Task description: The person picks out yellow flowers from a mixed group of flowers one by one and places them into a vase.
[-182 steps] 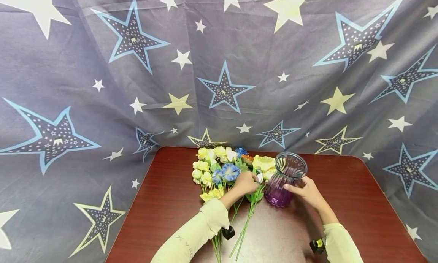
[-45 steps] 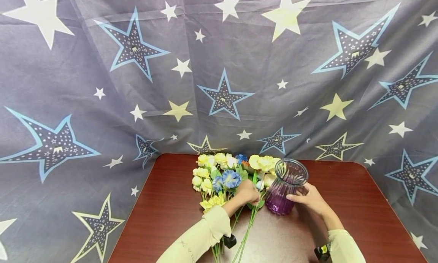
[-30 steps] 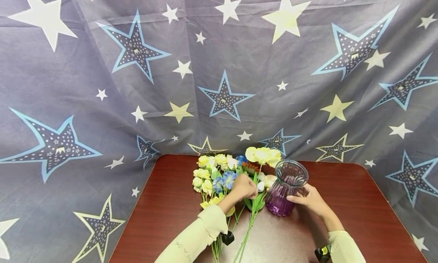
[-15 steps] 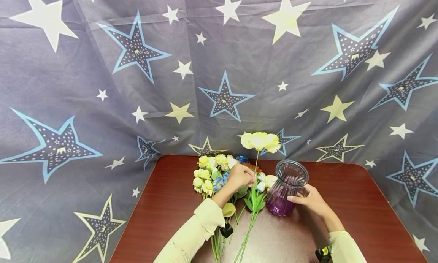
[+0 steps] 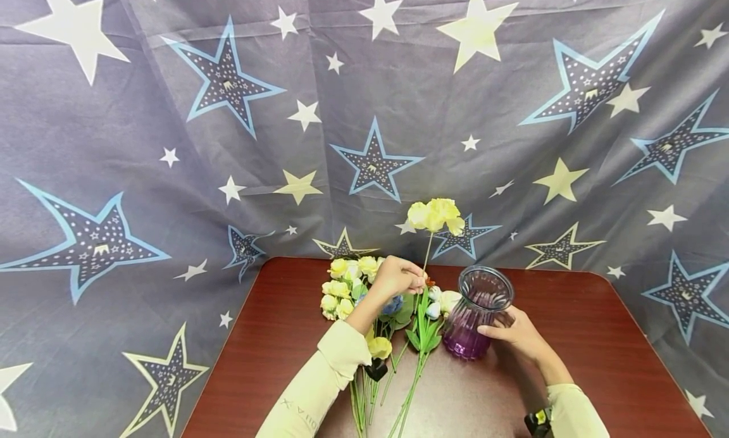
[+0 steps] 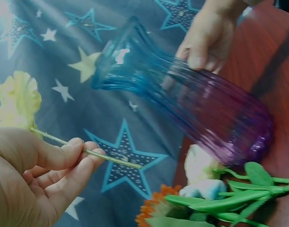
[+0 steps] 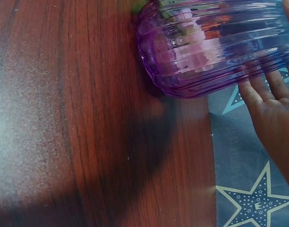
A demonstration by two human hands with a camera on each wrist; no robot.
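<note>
While the ribbed blue-and-purple glass vase (image 5: pixel 477 316) is being gripped on the red-brown table (image 5: pixel 575 324) by the right hand (image 5: pixel 521 338), a ruffled yellow flower (image 5: pixel 436 215) is being held up near it, its thin green stem (image 6: pixel 119 160) being pinched between thumb and fingers of the left hand (image 5: pixel 398 278).

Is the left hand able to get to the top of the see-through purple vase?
Probably yes. The left hand pinches a yellow flower's stem close by, and nothing seems to stand between it and the rim; the right hand holds the vase lower down.
</note>
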